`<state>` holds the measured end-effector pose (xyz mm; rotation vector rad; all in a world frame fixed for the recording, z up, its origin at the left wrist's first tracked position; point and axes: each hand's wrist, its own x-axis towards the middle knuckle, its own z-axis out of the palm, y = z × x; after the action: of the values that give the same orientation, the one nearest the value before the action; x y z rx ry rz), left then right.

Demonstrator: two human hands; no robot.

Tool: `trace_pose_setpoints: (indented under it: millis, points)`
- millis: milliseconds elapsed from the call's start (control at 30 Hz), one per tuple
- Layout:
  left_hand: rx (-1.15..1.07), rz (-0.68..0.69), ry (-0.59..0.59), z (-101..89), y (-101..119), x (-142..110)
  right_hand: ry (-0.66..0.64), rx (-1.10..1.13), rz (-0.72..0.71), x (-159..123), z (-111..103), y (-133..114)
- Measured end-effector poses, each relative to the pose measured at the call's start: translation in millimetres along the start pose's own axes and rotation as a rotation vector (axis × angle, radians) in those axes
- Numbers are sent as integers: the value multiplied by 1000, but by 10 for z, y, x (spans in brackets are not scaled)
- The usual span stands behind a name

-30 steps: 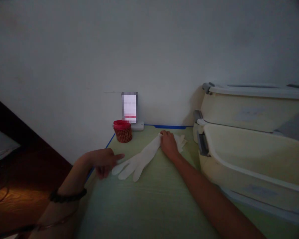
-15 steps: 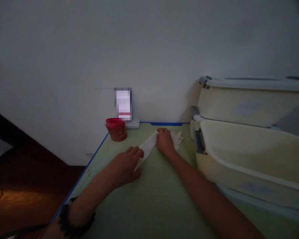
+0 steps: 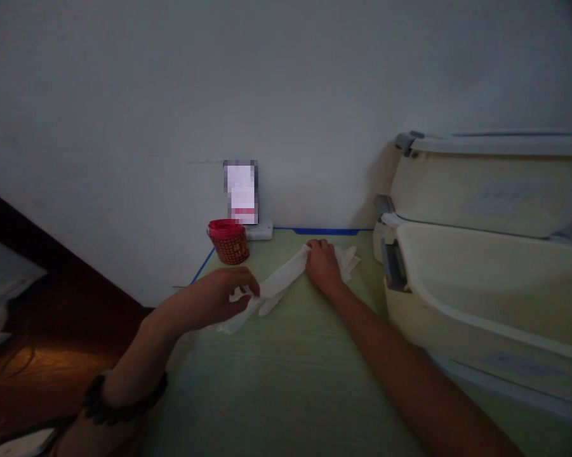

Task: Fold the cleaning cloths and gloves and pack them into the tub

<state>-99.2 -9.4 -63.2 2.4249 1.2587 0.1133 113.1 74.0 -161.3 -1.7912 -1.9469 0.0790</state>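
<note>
A thin white glove (image 3: 286, 276) lies stretched at a slant across the green table, with pale finger-like ends (image 3: 350, 259) fanned out to the right of my right hand. My right hand (image 3: 324, 265) is closed over its far part, pressed down near the tabletop. My left hand (image 3: 231, 293) pinches the white material between thumb and fingers at the near left. Below that pinch hangs a loose crumpled end (image 3: 233, 322), and a thumb-shaped flap (image 3: 271, 303) rests on the table. Whether this is one glove or two overlapping, I cannot tell.
A red woven-pattern small bucket (image 3: 229, 242) stands at the back left, beside a white flat device (image 3: 261, 231). Behind it a blurred-out phone (image 3: 242, 193) leans on the wall. Large cream plastic bins (image 3: 457, 317) with grey latches occupy the right side. The green table (image 3: 276, 381) has blue edging.
My left hand has moved left and slightly up, and its grip has turned to a pinch. More of the white glove shows between my hands. My right hand stays on the same part.
</note>
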Motion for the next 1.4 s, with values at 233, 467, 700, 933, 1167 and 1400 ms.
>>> trace_pose_setpoints:
  millis: [233, 467, 700, 933, 1167, 1400]
  points:
    - [90, -82, -127, 159, 19, -16, 7, -5, 12, 6, 22, 1]
    - [113, -121, -135, 80, -41, -14, 29, -25, 32, 19, 46, 17]
    - [89, -42, -13, -57, -144, -90, 34, -57, 23, 21, 66, 27]
    - [84, 56, -62, 21, -31, -49, 40, -52, 14, 13, 66, 24]
    - [61, -63, 40, 92, -107, 39, 38, -24, -15, 5, 55, 18]
    - [0, -257, -132, 113, -362, 65, 37, -4, -21, 5, 56, 20]
